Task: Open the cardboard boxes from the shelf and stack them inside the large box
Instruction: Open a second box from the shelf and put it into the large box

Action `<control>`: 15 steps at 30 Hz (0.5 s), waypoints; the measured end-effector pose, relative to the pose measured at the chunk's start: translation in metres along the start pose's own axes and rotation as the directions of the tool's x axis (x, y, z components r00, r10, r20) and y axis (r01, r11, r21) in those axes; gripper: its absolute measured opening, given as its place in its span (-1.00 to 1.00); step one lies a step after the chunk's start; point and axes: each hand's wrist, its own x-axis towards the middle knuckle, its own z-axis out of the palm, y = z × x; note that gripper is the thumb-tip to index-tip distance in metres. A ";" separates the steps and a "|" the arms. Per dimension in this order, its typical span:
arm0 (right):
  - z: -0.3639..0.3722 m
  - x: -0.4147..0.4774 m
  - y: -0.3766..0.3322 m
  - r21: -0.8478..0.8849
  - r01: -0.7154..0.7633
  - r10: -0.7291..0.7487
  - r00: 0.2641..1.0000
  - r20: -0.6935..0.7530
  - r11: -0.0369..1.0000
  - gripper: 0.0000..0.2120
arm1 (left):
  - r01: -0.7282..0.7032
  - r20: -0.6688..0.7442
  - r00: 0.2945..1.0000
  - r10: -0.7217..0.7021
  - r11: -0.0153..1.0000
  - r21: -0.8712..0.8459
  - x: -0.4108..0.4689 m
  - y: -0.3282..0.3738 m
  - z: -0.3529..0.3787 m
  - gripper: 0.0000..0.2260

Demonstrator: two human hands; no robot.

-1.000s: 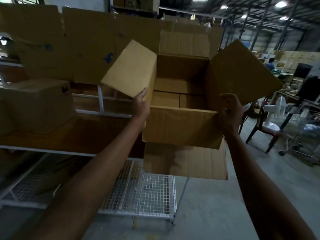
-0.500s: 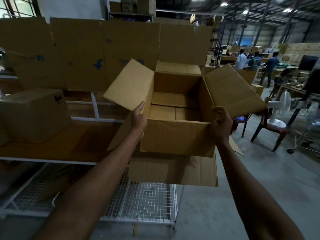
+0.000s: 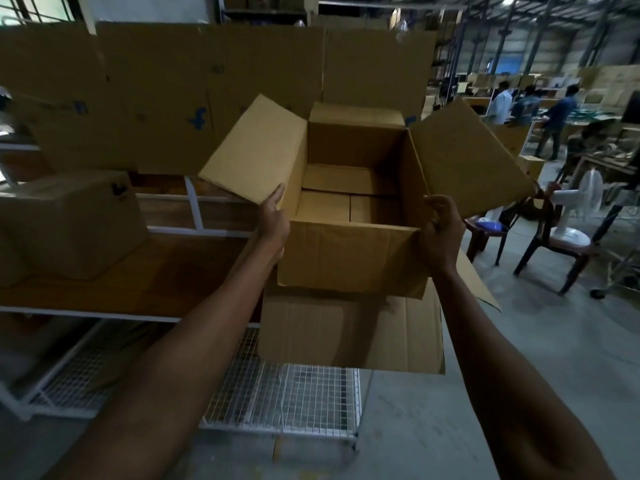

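An opened cardboard box [image 3: 349,254] is held in the air in front of me, its four top flaps spread and its inside empty. My left hand [image 3: 275,225] grips its near left corner under the left flap. My right hand [image 3: 441,230] grips the near right corner. The near flap hangs down below the box. Behind it stands a wooden shelf [image 3: 138,282] with a closed cardboard box [image 3: 69,220] on it and flat cardboard sheets [image 3: 166,91] leaning upright at the back. The large box is not in view.
A white wire rack [image 3: 294,400] sits under the shelf. To the right stand dark chairs [image 3: 561,251], one bearing a white fan [image 3: 575,213]. Several people [image 3: 554,116] work at tables far back right. Grey concrete floor lies below me.
The box has come lower and a little nearer in my hands, and the side flaps have dropped. My view has shifted so the people at the back right show.
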 end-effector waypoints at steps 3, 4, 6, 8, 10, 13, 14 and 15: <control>0.003 0.003 -0.002 -0.016 0.014 -0.014 1.000 -0.001 1.000 -0.54 | 0.030 0.001 1.000 -0.030 0.999 0.027 0.007 -0.004 0.002 -0.44; 0.006 0.005 -0.004 -0.016 0.011 -0.011 1.000 0.014 1.000 -0.54 | 0.048 -0.004 0.999 -0.048 0.998 0.035 0.011 -0.008 0.002 -0.44; 0.012 0.013 -0.006 -0.011 -0.017 0.018 0.999 0.050 1.000 -0.55 | 0.089 -0.005 0.996 -0.089 0.995 0.049 0.019 -0.016 0.001 -0.46; 0.017 0.017 -0.004 -0.011 -0.057 0.058 0.994 0.090 0.998 -0.57 | 0.147 0.008 0.989 -0.148 0.987 0.066 0.025 -0.023 -0.002 -0.47; 0.022 0.015 0.001 -0.020 -0.079 0.081 0.987 0.137 0.997 -0.57 | 0.180 0.036 0.982 -0.183 0.980 0.090 0.031 -0.031 -0.005 -0.46; 0.029 -0.001 0.019 -0.053 -0.117 0.126 0.972 0.198 0.992 -0.56 | 0.196 0.069 0.976 -0.208 0.970 0.143 0.033 -0.044 -0.008 -0.44; 0.032 -0.009 0.027 -0.072 -0.133 0.145 0.966 0.214 0.989 -0.56 | 0.198 0.076 0.974 -0.212 0.968 0.156 0.034 -0.049 -0.007 -0.43; 0.035 -0.017 0.036 -0.094 -0.148 0.166 0.960 0.225 0.984 -0.55 | 0.196 0.086 0.973 -0.213 0.967 0.165 0.032 -0.056 -0.007 -0.43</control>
